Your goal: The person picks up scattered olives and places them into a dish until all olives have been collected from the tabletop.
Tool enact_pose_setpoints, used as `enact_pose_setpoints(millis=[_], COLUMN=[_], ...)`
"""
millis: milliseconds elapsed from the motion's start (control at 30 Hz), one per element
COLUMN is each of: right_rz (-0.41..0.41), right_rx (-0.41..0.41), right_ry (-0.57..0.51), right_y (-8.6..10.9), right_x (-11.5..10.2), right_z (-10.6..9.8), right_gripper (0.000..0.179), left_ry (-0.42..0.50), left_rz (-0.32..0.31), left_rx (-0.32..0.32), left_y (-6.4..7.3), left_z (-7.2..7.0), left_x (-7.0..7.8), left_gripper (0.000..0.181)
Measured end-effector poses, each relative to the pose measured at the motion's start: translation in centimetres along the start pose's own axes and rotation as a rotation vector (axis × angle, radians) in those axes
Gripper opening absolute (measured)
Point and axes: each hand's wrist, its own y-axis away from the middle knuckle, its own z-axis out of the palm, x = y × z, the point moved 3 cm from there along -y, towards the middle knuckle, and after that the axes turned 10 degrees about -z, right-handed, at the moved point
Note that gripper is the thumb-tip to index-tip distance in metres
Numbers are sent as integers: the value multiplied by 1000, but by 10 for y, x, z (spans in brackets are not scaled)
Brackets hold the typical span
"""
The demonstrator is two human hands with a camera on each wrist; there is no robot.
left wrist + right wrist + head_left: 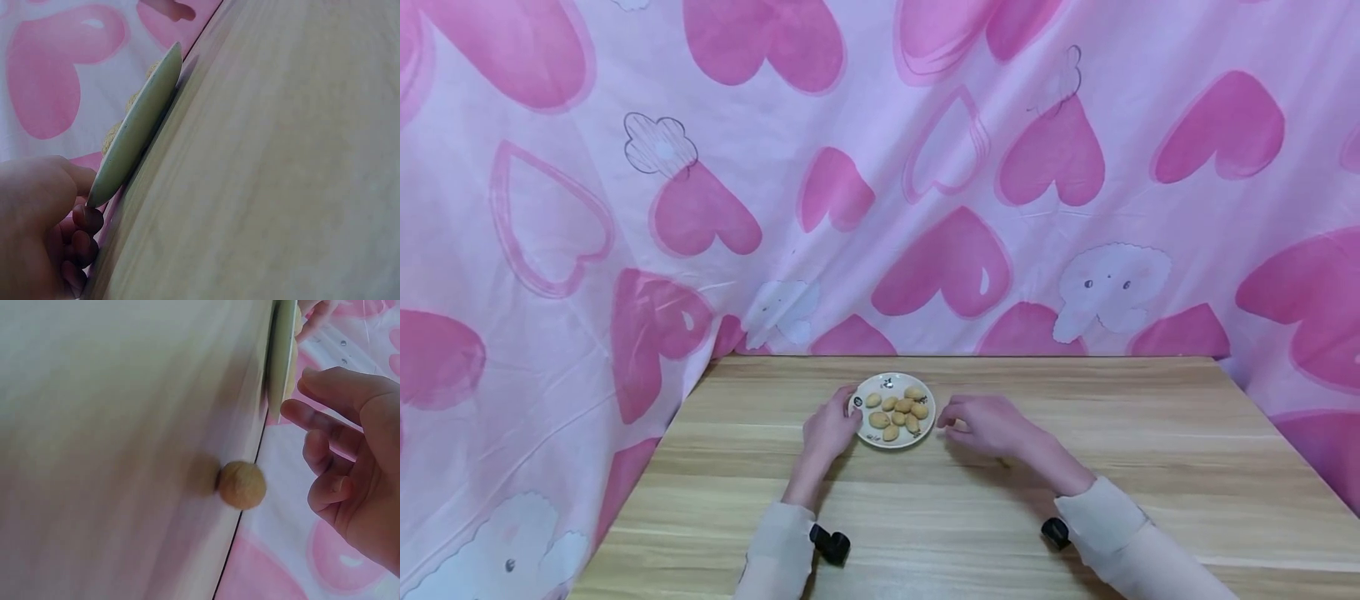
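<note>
A round white plate [891, 442] with small dark printed motifs holds several tan walnuts [903, 406] near the back of the table. My left hand [832, 426] grips the plate's left rim, the thumb over the edge and the fingers below it, as the left wrist view shows. Just right of the plate is my right hand [992, 423], its fingers loosely bent with nothing between them. A single walnut [242, 485] lies on the table below that hand in the right wrist view; the right forearm nearly hides it from the head view.
The wood-grain table [925, 533] ends at a back edge just behind the plate. A pink curtain [880, 192] with hearts hangs behind it and along the left side. Black wrist cameras [831, 545] sit at both cuffs.
</note>
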Motion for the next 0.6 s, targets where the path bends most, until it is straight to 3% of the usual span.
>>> enact_pose_setpoints(millis=[600], right_rz=[71], right_rx=[-83], right_ry=[-41], right_y=[34], right_x=[18], right_z=[-11], right_gripper=[18], left_ry=[0], left_rz=[-3], left_rx=[2], left_y=[0], left_z=[0], left_x=[-1], left_gripper=[49])
